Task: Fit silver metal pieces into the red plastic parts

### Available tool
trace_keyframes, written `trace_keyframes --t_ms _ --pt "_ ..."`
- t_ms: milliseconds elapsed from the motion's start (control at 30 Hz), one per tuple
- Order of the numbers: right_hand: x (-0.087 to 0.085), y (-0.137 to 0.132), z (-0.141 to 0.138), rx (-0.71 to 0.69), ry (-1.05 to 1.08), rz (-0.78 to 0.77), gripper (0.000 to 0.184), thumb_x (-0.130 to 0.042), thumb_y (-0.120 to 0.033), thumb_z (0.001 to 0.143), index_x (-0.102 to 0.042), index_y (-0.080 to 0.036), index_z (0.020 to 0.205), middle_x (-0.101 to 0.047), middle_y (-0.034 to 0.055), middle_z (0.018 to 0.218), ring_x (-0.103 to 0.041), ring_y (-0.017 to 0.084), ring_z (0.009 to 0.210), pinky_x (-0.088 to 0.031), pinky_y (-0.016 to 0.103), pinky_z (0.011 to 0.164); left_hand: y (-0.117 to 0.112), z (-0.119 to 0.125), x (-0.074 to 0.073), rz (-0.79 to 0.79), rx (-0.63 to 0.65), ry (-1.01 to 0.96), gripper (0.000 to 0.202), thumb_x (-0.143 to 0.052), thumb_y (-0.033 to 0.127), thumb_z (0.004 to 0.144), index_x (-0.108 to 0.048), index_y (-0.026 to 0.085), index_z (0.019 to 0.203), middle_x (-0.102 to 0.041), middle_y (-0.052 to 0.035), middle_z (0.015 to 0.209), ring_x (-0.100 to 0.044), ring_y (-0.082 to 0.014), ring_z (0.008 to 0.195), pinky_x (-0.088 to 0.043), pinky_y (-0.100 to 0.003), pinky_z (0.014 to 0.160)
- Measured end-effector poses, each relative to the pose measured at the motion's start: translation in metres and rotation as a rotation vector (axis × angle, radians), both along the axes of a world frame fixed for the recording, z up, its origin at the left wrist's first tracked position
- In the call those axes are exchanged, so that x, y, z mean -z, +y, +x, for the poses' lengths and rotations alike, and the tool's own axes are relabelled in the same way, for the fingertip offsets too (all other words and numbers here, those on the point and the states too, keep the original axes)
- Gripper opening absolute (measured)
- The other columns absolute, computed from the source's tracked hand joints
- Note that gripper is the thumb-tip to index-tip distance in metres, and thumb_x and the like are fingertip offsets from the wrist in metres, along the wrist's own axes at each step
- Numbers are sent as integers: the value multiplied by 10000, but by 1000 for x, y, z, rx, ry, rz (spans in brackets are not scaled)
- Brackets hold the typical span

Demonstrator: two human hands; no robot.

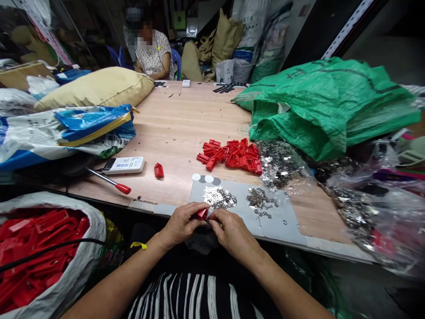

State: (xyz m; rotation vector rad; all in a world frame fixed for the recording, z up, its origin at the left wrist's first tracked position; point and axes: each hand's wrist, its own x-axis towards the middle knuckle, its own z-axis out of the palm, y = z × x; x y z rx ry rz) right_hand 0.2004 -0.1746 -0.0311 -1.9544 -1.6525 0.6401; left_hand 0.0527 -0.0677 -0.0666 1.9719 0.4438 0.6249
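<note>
My left hand [184, 221] is closed around a small red plastic part [202, 214] at the table's front edge. Against its right side, my right hand [229, 228] pinches with thumb and forefinger; what lies between those fingertips is too small and covered to make out. Just beyond my hands, a pile of shiny flat metal pieces [217, 196] lies on a grey mat [241, 188]. To its right is a smaller heap of darker metal pieces [260, 200]. Farther back is a heap of similar red plastic parts [244, 157], and a single red part [159, 170] lies off to the left.
At left are a red-knobbed lever [122, 188], a white box-shaped device [128, 165] and a sack of red parts [96, 248]. A green sack [318, 102] and plastic bags of metal pieces [282, 161] occupy the right. Another person [154, 55] sits across the table.
</note>
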Motion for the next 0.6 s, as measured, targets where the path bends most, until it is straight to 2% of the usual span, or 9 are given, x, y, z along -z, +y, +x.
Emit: trace_keyframes --t_ms 133,233,367,400,467,533,600 --pt "1 -1 -7 23 -67 4 162 -481 -90 849 -609 -188 858 -635 56 846 -595 186 798 -444 294 714 -1 2 2 29 -2 -19 446 -645 142 769 -600 275 1192 -690 -62 1103 -630 -221 1016 -460 -365 904" --pt "2 -4 -7 -7 -104 5 160 -466 -98 863 -598 -181 900 -625 66 873 -596 196 816 -449 305 725 -6 3 -1 11 -36 -15 400 -659 132 751 -623 255 1131 -688 -58 1074 -623 -218 1003 -452 -355 902" --pt "-2 -12 1 -60 -26 104 203 -430 -148 909 -567 -211 1046 -602 64 973 -591 191 877 -453 305 762 -16 -1 -14 -115 -231 -62 257 -705 147 706 -642 222 944 -665 -20 897 -605 -181 839 -452 -298 795" --pt "-4 -14 3 -54 20 139 203 -411 -173 927 -553 -219 1065 -599 60 989 -589 181 861 -453 300 763 -20 -2 -18 -208 -285 -101 248 -711 159 707 -627 220 933 -653 -9 866 -599 -168 810 -447 -283 776" --pt "-9 -18 5 -29 130 171 192 -374 -216 953 -527 -224 1068 -604 40 949 -579 150 757 -452 278 720 -25 -5 -28 -503 -335 -216 233 -702 194 738 -592 219 942 -645 8 839 -610 -150 800 -446 -265 781" --pt "-14 -20 4 -18 232 158 197 -355 -242 966 -497 -228 1101 -605 6 849 -550 128 653 -441 258 659 -30 -7 -36 -869 -290 -344 169 -676 227 780 -569 206 908 -658 7 821 -642 -149 828 -453 -274 830" --pt "-18 -21 0 -47 290 150 252 -355 -260 971 -444 -240 1206 -595 -25 761 -545 127 643 -431 251 656 -32 -8 -42 -1171 -207 -431 111 -655 232 806 -564 176 834 -684 -18 809 -671 -167 854 -456 -305 889"
